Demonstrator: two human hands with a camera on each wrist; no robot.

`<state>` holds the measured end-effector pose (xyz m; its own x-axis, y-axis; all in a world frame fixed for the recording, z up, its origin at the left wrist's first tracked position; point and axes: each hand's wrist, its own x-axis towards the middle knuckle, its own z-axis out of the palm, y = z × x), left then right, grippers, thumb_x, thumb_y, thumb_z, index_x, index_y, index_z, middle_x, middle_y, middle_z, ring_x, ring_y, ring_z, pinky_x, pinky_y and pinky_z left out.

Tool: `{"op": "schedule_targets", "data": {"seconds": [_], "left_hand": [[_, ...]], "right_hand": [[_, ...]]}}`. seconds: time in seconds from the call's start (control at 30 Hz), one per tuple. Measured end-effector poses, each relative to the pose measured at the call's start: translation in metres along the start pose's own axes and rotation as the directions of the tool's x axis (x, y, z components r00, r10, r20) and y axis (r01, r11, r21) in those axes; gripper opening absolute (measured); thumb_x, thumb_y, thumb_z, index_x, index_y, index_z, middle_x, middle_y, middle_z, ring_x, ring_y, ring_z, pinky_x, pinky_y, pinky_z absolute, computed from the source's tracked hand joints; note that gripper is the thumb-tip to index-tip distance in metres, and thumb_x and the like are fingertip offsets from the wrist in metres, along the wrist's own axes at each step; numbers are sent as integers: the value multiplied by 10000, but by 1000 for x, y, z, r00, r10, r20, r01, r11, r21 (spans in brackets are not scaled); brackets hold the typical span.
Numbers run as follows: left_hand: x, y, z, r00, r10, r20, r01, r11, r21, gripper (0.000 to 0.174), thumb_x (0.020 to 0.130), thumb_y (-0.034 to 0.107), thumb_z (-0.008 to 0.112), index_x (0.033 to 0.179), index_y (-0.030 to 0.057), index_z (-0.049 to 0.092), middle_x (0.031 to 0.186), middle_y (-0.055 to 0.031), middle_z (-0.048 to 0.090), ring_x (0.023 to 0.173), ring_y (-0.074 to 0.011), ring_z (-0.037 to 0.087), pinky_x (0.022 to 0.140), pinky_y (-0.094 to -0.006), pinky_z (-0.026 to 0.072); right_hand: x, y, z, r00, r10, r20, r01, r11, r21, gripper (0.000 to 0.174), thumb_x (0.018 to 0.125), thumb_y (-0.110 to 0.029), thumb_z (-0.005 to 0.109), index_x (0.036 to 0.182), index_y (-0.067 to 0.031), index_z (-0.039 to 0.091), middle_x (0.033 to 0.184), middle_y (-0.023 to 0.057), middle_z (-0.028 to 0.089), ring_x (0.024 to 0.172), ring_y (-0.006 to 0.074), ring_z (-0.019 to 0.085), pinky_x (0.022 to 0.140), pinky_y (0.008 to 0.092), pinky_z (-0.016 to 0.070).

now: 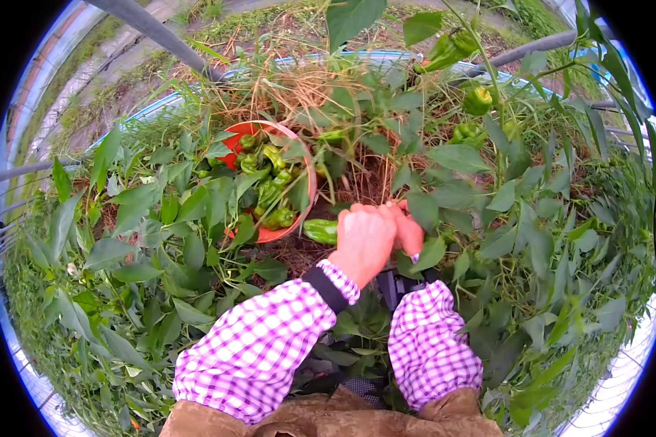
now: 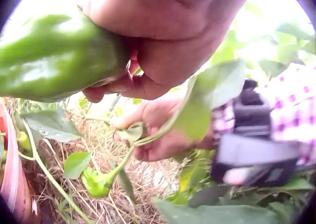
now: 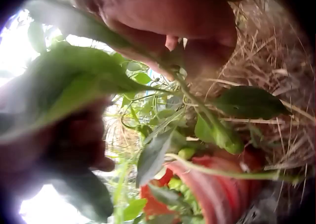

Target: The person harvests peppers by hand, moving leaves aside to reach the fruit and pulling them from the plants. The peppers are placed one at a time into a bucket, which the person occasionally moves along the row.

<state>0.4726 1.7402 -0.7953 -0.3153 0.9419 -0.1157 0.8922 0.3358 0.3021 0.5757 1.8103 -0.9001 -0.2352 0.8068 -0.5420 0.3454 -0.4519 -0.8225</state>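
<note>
A large green pepper (image 2: 54, 61) is gripped in my left hand (image 1: 364, 237); it juts out leftward past the knuckles in the head view. Close beside, my right hand (image 1: 408, 229) pinches a leafy pepper stem (image 3: 190, 95), its fingertips (image 2: 126, 117) curled round it in the left wrist view. From that stem hangs a small green pepper (image 2: 96, 183). An orange bucket (image 1: 310, 164) stands just left of the hands, holding several green peppers (image 1: 270, 191). Its ridged side (image 3: 222, 184) shows low in the right wrist view.
Dense pepper plants (image 1: 124, 255) crowd both sides. More green peppers (image 1: 452, 47) hang at the upper right. Dry straw (image 1: 299, 91) covers ground behind the bucket. Grey pipes (image 1: 153, 36) slope across the back. A black wrist device (image 1: 393, 288) sits at the right cuff.
</note>
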Motion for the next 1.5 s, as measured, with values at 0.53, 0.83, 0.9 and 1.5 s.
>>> {"op": "schedule_targets", "data": {"seconds": [0.53, 0.83, 0.9, 1.5], "left_hand": [[-38, -147, -39, 955, -233, -183, 159, 924, -349, 166, 819, 115, 602, 979, 78, 625, 929, -119, 635, 853, -312, 620, 763, -406, 497], [-9, 12, 15, 959, 122, 255, 84, 739, -669, 251, 865, 117, 534, 1093, 25, 583, 1035, -197, 590, 965, -355, 576, 852, -428, 459], [5, 37, 37, 991, 41, 130, 81, 585, -807, 233, 897, 133, 478, 1082, 58, 599, 1007, -169, 588, 954, -354, 567, 834, -419, 457], [23, 26, 44, 738, 487, 467, 155, 551, -820, 335, 708, 189, 705, 1023, 80, 666, 903, -131, 670, 892, -278, 620, 817, -374, 461]], "right_hand": [[-76, -35, -41, 860, 200, 470, 61, 873, -484, 218, 890, -188, 601, 961, 18, 621, 825, 55, 652, 698, 104, 598, 646, 250, 487], [-115, -131, -70, 986, -17, 166, 73, 940, -334, 165, 902, -161, 579, 933, -10, 639, 771, 54, 650, 654, 91, 621, 494, 234, 479], [-123, -142, -76, 987, -127, 95, 142, 975, -173, 130, 914, -117, 560, 960, -10, 618, 813, 23, 634, 657, 73, 610, 478, 188, 460], [-89, -82, -129, 842, -249, 478, 512, 646, -566, 191, 840, -107, 616, 1015, -29, 615, 877, 122, 630, 818, 266, 608, 740, 334, 468]]}}
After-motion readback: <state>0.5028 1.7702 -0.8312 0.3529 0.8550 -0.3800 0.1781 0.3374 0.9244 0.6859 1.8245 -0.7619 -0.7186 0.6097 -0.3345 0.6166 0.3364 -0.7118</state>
